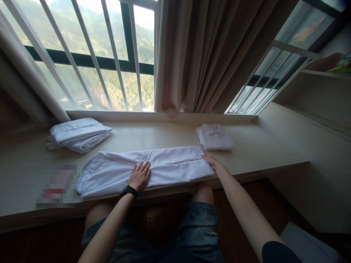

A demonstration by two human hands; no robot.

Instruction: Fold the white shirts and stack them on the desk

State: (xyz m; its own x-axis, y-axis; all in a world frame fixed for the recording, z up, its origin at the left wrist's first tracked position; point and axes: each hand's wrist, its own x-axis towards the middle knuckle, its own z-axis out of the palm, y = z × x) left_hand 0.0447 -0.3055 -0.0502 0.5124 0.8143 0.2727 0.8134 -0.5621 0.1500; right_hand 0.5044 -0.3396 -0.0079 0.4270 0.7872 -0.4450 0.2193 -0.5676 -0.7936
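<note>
A white garment (175, 166), folded lengthwise into a long strip, lies across the front of the wooden ledge (153, 135). Its right part looks fairly smooth, while creases and loose folds gather at the left end. My left hand (139, 176), with a black watch on the wrist, rests palm down on the cloth near its middle, fingers stretched out. At the right end, my right hand (210, 161) has its fingers closed on the garment's edge. Just behind that hand sits a folded white collared shirt (215, 137), apart from the strip.
A pile of folded white cloth (79, 133) lies at the ledge's back left. A blurred-out flat item (56, 188) is at the front left. Barred windows (95, 54) and a curtain (208, 54) stand behind; shelves (315, 91) rise on the right. My knees are below the ledge.
</note>
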